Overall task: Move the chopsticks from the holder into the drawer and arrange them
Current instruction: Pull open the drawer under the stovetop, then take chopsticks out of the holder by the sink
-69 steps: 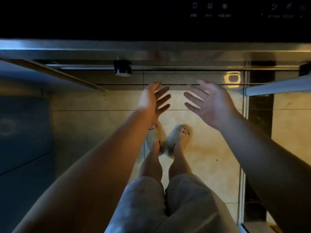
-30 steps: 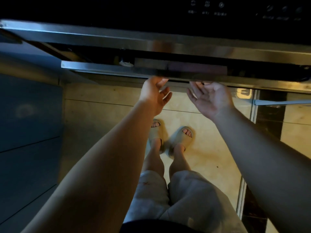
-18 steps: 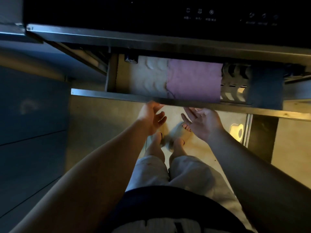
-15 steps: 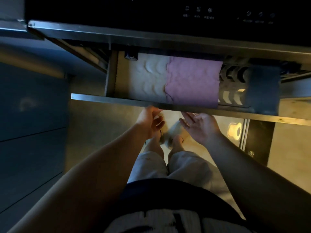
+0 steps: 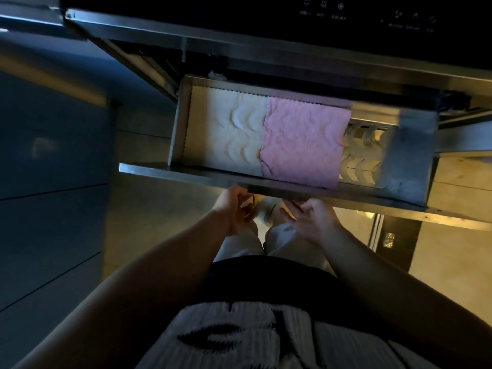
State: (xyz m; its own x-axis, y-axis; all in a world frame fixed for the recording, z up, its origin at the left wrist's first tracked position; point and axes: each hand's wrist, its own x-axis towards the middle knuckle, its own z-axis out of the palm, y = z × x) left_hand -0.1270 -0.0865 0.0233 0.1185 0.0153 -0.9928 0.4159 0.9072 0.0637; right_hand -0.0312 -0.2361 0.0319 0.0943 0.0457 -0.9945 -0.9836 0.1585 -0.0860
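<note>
Drawer pulled open under the counter — no chopsticks or holder in view.

Inside lie a cream cloth and a pink cloth side by side, with a slotted metal rack at the right. The left hand and right hand sit under the front edge, fingers loosely curled and holding nothing — the drawer is further out than half a second ago.

A metal drawer stands pulled out below a dark control panel. Inside the drawer, a cream cloth lies at the left, a pink cloth overlaps its right edge, and a slotted metal rack sits right of that. The left hand and right hand reach, palms up with fingers loosely curled, under the drawer's front edge. Whether they touch it cannot be told.
</note>
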